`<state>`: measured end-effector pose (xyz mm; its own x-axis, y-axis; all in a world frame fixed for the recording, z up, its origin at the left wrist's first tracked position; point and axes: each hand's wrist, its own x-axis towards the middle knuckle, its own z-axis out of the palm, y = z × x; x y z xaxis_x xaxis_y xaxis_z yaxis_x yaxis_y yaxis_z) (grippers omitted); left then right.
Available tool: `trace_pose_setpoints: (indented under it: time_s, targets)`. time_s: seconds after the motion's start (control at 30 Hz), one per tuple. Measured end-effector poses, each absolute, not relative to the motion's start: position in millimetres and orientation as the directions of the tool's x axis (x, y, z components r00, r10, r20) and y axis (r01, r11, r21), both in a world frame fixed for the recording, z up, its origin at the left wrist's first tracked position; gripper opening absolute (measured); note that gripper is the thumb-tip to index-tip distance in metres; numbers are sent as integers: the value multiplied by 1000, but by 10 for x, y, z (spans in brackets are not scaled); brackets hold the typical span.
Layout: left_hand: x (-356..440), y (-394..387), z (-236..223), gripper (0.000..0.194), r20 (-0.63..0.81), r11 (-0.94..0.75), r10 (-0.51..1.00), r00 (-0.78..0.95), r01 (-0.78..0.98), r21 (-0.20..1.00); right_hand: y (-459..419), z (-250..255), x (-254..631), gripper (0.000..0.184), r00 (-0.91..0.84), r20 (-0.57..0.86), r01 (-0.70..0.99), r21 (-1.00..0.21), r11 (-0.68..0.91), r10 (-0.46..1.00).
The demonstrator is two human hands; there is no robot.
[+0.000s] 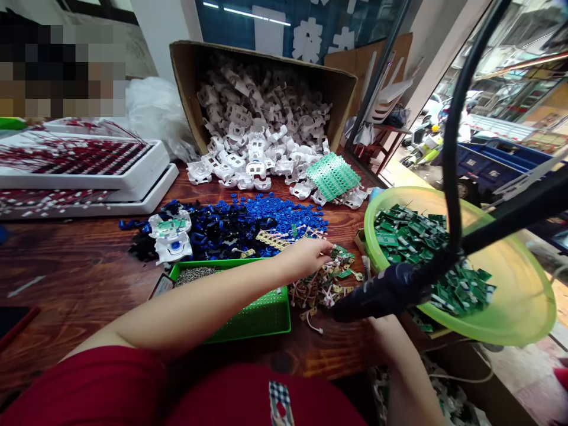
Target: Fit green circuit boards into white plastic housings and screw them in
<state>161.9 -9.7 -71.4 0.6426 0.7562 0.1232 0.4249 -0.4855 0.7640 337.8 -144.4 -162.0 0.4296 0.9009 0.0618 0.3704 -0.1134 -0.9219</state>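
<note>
My left hand (310, 255) reaches over a pile of small wired boards (326, 287), its fingers closed on the edge of a small green circuit board (342, 254). Only the wrist of my right hand (380, 325) shows; a black hanging tool with a cable (390, 290) covers its fingers. Under my left forearm lies a green tray (266, 322) holding small metal screws (195, 274). Beyond it are heaped blue rings (279, 210) and black and blue parts (217, 228). An open white housing with a board inside (172, 234) rests left of them.
A yellow-green basin (523, 284) of green boards stands at the right. At the back, a cardboard box (186, 89) spills white housings (261, 124), with a green board panel (332, 176) in front. White foam trays (151, 160) of red wires sit left. A blurred-out person is behind them.
</note>
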Motion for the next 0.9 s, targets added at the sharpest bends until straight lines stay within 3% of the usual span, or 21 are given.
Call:
trace_pose_setpoints:
  time_s: [0.17,0.33,0.47,0.63,0.9]
  targets:
    - [1605,-99,-668,37,68,-563,664,744,439,701,-1521,-1626,3340,54,405,-14,203,-973,-105,914]
    - [1241,305,-486,51,30,-614,664,747,522,592,-1542,-1658,3346,57,492,86,280,-958,-64,866]
    - [699,724,-427,40,-84,-637,681,728,645,422,-1594,-1769,3275,52,563,184,346,-938,-28,806]
    - [448,823,-611,29,-274,-724,587,762,645,245,-1628,-1910,3269,55,615,236,371,-928,-13,752]
    - [588,878,-710,26,-382,-791,516,767,598,132,-1644,-1986,3303,55,628,171,338,-939,-68,759]
